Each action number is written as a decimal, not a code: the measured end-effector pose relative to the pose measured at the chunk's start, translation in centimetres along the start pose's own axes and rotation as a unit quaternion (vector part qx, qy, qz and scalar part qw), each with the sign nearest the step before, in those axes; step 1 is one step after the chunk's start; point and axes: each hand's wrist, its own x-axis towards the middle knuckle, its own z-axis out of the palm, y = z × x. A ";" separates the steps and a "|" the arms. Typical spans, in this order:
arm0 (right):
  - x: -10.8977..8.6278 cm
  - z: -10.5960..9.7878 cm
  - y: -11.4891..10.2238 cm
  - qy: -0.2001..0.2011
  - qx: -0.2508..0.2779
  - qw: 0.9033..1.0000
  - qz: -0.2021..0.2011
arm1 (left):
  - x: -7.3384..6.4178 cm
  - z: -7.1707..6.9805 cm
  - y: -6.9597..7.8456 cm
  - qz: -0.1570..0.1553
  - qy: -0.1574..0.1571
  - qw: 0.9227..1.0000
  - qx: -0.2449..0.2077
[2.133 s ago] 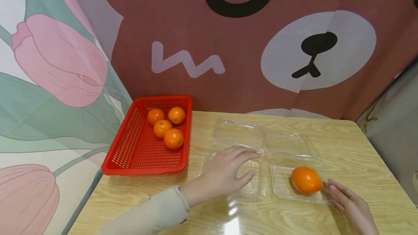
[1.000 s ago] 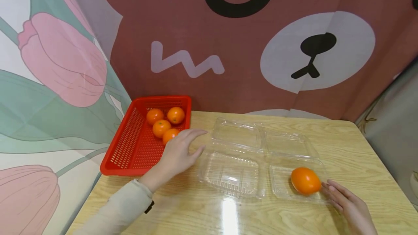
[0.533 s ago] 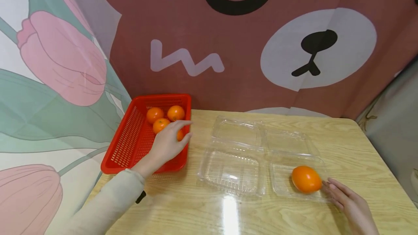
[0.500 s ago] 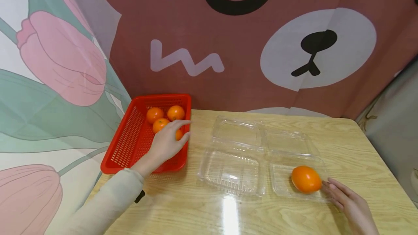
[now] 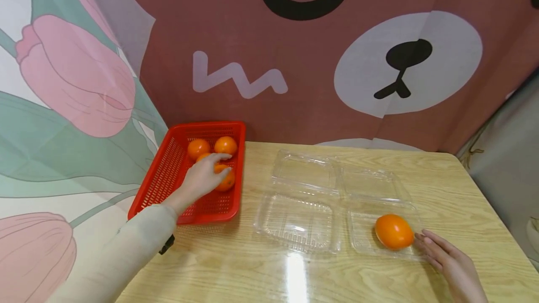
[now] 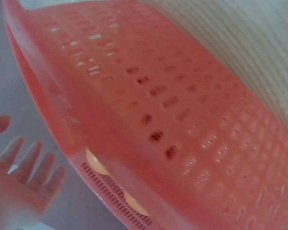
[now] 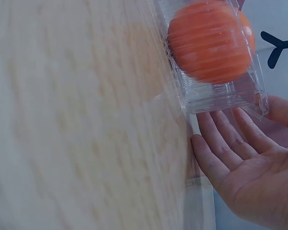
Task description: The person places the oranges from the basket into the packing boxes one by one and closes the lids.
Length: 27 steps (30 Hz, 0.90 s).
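Holding four oranges (image 5: 225, 145), red basket (image 5: 168, 175), one orange in tray (image 5: 394, 231)

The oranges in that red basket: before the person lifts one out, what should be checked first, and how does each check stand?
1. Left hand on an orange: ok, its fingers rest over the nearest orange in the red basket.
2. Firm grip on that orange: cannot tell, the fingers lie over it but a closed hold is not shown.
3. Free compartment in the clear plastic tray: ok, the near left one holds nothing.
4. Tray steadied: ok, the right hand lies open against its right edge.
5. Orange in the tray settled: ok, it sits in the near right compartment.
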 end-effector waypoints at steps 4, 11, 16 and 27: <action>-0.1 0.0 0.1 0.002 0.013 1.000 -0.009 | 0.9 0.1 -0.8 -0.013 -0.027 0.999 0.010; -0.1 0.1 0.2 0.000 0.015 1.000 -0.016 | 2.2 0.4 -1.9 -0.035 -0.060 0.997 0.041; -0.1 0.0 0.2 -0.004 0.011 1.000 -0.012 | 2.9 0.8 -2.4 -0.046 -0.078 0.995 0.045; 0.0 0.1 0.0 -0.008 -0.004 1.000 0.008 | 3.5 1.4 -2.2 -0.045 -0.118 0.990 0.055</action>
